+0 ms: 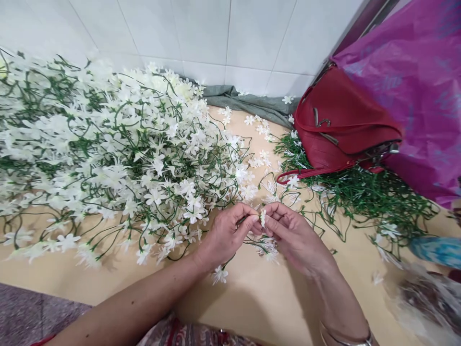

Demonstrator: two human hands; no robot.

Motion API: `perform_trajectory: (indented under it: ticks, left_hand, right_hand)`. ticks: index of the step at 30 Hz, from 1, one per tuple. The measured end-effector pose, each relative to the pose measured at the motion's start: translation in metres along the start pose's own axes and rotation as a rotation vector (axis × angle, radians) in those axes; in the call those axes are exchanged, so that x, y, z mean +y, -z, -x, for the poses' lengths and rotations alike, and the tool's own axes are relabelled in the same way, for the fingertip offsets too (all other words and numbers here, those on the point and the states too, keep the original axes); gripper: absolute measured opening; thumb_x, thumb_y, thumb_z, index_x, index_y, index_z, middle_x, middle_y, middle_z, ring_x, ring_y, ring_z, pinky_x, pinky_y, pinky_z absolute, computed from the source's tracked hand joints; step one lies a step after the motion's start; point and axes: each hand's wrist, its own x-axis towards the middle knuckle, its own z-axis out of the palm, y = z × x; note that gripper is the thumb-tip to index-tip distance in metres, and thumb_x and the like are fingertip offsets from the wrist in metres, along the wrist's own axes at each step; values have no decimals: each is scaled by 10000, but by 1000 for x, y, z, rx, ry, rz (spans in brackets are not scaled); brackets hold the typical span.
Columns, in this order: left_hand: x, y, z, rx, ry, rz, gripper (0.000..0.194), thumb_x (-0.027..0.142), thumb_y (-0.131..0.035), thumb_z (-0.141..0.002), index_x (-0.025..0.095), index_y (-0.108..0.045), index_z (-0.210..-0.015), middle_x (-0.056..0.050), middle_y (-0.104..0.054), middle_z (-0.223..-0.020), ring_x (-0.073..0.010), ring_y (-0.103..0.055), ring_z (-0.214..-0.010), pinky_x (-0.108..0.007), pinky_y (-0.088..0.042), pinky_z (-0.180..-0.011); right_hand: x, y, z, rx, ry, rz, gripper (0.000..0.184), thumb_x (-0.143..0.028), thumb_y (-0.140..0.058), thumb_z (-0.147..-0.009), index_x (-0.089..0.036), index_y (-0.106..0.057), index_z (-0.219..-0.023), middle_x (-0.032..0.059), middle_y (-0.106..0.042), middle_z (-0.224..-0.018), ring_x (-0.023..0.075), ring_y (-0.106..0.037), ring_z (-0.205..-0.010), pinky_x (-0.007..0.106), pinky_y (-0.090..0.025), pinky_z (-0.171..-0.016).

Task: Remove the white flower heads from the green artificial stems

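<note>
Just above the near part of the table, my left hand point(230, 230) pinches a thin stem between thumb and forefinger. My right hand point(300, 238) closes its fingertips on a small white artificial flower point(263, 218), right at the left fingertips. Parts of the stem are hidden by the fingers. A green spray with a white bloom point(220, 275) hangs out below my left hand. To the left lies a large heap of white artificial flowers point(154, 163) on green stems. Loose white blossoms point(262, 127) are scattered behind my hands.
A red handbag point(338, 120) stands at the back right, beside a purple plastic bag point(414, 96). Green artificial stems point(367, 197) lie in front of the handbag. A grey cloth point(248, 103) runs along the tiled wall point(201, 33). A clear plastic bag point(425, 302) sits near right on the tan table point(248, 302).
</note>
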Motion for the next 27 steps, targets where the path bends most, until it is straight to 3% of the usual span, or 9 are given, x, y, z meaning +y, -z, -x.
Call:
perform_trajectory:
  ticks: [7, 11, 17, 23, 27]
  left_hand:
    - [1, 1, -2, 26, 29, 9, 176, 307, -515, -1065, 172, -609, -1001, -50, -776, -888, -156, -757, -810, -273, -552, -776]
    - [1, 1, -1, 18, 15, 1, 164, 303, -520, -1066, 178, -610, -1010, -36, -769, -875, -151, -744, -797, -271, -539, -770]
    - [-2, 3, -2, -4, 10, -42, 174, 287, -525, -1065, 177, -641, -997, -24, -748, -840, -154, -722, -796, -280, -520, -785]
    - [0, 7, -2, -99, -6, 4, 173, 283, -542, -1053, 170, -648, -975, -23, -740, -806, -145, -711, -755, -257, -522, -748]
    - [3, 10, -5, -145, -33, -34, 163, 247, -549, -1035, 165, -650, -935, -19, -730, -792, -133, -697, -735, -229, -511, -714]
  right_hand:
    - [-3, 9, 3, 45, 46, 7, 444, -521, -891, -751, -225, -711, -1029, -31, -600, -750, 123, -540, -705, 256, -438, -690]
    - [2, 5, 1, 61, 86, 40, 397, -466, -915, -737, -227, -713, -982, -8, -652, -870, 132, -575, -780, 256, -471, -717]
    - [5, 3, -1, 8, 57, 48, 318, -419, -915, -746, -206, -697, -837, -16, -676, -725, 135, -594, -703, 267, -479, -697]
    - [1, 13, 0, -127, -11, 23, 261, -387, -885, -791, -199, -704, -785, 19, -748, -743, 165, -663, -738, 309, -497, -751]
    - [0, 17, -1, -158, -35, 8, 250, -336, -904, -768, -208, -690, -746, 2, -735, -735, 157, -661, -720, 293, -483, -707]
